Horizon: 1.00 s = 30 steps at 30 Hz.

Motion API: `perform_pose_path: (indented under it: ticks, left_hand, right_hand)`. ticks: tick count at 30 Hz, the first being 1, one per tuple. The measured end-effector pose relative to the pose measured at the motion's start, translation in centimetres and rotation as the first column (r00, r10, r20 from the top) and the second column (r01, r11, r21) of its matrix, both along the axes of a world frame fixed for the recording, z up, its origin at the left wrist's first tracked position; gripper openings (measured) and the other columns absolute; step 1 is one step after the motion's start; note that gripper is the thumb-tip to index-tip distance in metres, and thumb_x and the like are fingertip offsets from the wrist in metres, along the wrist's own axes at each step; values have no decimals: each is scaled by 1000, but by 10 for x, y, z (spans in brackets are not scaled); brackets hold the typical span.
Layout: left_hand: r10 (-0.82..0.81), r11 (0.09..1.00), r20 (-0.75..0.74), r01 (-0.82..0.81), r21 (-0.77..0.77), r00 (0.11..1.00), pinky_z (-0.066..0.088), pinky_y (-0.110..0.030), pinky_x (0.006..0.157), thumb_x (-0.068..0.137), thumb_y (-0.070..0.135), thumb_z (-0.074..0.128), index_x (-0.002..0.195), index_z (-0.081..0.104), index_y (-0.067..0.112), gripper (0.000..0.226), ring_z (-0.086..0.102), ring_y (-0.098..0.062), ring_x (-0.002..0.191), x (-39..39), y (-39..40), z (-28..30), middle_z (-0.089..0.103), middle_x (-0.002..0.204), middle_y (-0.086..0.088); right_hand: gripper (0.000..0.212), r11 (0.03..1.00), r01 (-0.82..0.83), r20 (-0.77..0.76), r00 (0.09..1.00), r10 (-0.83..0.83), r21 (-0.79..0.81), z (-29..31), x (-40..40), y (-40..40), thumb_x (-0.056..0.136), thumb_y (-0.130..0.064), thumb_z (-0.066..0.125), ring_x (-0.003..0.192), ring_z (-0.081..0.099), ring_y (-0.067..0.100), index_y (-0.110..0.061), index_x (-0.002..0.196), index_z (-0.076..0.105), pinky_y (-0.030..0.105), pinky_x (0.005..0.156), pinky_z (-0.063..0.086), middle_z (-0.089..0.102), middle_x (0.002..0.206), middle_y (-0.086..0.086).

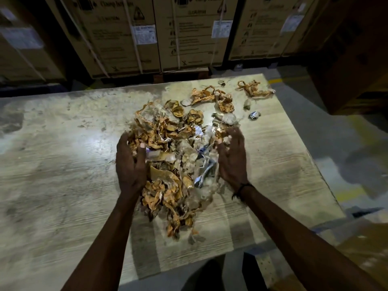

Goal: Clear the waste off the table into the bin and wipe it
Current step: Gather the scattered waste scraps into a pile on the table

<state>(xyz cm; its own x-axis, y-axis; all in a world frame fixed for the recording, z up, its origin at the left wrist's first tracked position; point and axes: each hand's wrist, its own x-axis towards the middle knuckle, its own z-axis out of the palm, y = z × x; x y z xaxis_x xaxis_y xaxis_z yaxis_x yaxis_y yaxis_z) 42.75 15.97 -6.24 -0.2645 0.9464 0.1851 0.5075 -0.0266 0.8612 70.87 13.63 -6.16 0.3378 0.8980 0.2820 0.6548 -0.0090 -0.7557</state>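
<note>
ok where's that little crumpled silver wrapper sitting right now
In the head view the silver wrapper lies alone on the table, far right, beyond the right hand and right of the main waste pile.

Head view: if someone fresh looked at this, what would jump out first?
The big heap of crumpled orange-brown paper and clear plastic waste in the middle of the pale wood-grain table, with the left hand and right hand cupped against its two sides. Next, stray orange scraps near the far right corner, and the strapped cardboard cartons behind.
</note>
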Motion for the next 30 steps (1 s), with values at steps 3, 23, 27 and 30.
perform_pose_path:
  ticks: [3, 23, 27, 30]
  left_hand:
    - [3, 999, -16, -3, 45, 1000, 31, -14, 114, 104, 50, 45, 156, 43, 12, 65, 45, -19, 145, -2, -1, -3, 48, 158, -7]
    - [12, 998, -16, -11, 60, 1000, 41, -41, 118, 101, 57, 48, 159, 39, 11, 75, 46, -26, 147, -2, 4, -6, 45, 161, -9]
    - [16, 997, -6, -16, 70, 1000, 37, -19, 112, 99, 55, 49, 158, 40, 9, 75, 50, -29, 142, 0, 3, -2, 49, 157, -13]
    - [9, 998, -11, -9, 67, 1000, 44, -36, 112, 99, 55, 51, 158, 40, 10, 75, 51, -32, 140, -2, 3, -4, 50, 154, -14]
  right_hand:
    - [50, 972, 234, -85, 969, -232, 10, 4, 28, 23, 107, -44, 48, 150, 32, 20, -12, 145, 49, 17, 118, 28, 34, 160, 10]
    - [36, 997, 29, 13, 999, -30, 68, 12, 64, 92, 110, -25, 43, 136, 48, 19, -7, 136, 60, 18, 116, 33, 55, 145, 12]
    - [55, 983, 178, 80, 981, -175, -34, 15, 119, 132, 105, -42, 40, 149, 36, 30, -4, 141, 56, 20, 122, 18, 43, 157, 20]
    - [59, 971, 207, 105, 975, -195, -121, 22, 145, 158, 102, -42, 47, 155, 27, 32, -4, 147, 49, 34, 125, 21, 31, 165, 21]
